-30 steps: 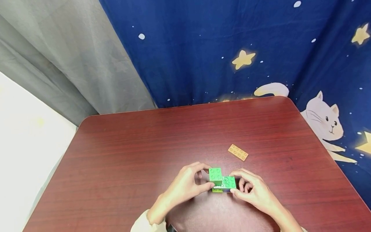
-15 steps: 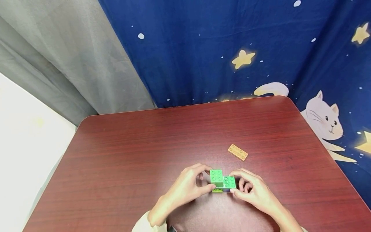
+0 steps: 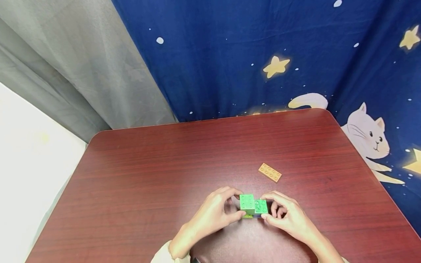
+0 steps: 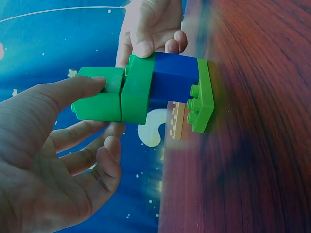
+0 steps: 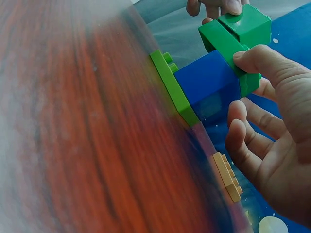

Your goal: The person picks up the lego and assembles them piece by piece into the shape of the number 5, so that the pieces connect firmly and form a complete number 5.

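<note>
The left hand (image 3: 215, 211) pinches a green cube (image 3: 247, 202), the right hand (image 3: 288, 216) a lower green brick (image 3: 262, 207). A tan brick (image 3: 270, 172) lies beyond.

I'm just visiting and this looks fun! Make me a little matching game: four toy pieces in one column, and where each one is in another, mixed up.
Pieces
1. Blue block
2. Orange plate
3. Small square green block
4. Lime plate

Places
A. Uppermost, pinched by the left fingers
B. Lowest in the stack
C. Against the longer green block's underside
D. Lying apart on the table

Pairs: 1-C, 2-D, 3-A, 4-B
</note>
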A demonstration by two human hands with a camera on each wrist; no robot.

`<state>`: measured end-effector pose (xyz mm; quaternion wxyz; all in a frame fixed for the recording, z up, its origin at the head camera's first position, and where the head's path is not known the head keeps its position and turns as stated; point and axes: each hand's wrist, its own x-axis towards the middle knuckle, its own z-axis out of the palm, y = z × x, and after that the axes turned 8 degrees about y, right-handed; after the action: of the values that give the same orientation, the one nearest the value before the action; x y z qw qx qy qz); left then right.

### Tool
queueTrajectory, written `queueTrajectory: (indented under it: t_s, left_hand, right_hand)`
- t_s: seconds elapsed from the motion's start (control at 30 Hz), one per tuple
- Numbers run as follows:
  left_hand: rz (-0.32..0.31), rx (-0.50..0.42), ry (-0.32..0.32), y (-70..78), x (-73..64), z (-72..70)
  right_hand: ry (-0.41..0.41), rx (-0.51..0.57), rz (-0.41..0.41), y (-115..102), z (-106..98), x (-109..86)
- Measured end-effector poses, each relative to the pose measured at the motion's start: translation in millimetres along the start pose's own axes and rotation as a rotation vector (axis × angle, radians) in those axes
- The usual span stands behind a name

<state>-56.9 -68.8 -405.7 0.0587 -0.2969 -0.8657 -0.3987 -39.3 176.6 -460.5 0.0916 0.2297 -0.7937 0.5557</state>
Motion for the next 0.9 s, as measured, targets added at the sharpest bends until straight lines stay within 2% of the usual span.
queueTrajectory:
  t_s: [0.2,0.33,0.47,0.63,0.73,0.9]
  left_hand:
    - [-0.004,0.031,0.019,1.2,-2.0,1.3]
    - [-0.003,0.044,0.027,1.5,-1.9,1.7]
    - [-0.014,0.042,0.014,0.5,-3.2,2.2]
    - [-0.039,0.030,-0.014,-1.4,-5.6,2.7]
    - [-0.059,-0.005,-0.013,-2.1,-6.3,2.2]
    - [-0.090,-0.142,0.036,-0.7,-5.8,1.1]
  right_hand:
    - [0.019,0.014,-0.026,-1,1,0.9]
    - [0.034,0.034,-0.067,-13,2,4.7]
    - [0.027,0.031,-0.043,-28,0,9.5]
    - [0.022,0.012,-0.016,-33,-1,10.8]
    - [0.026,0.010,-0.003,-34,-1,10.6]
    - [0.029,0.026,-0.006,-29,-1,9.6]
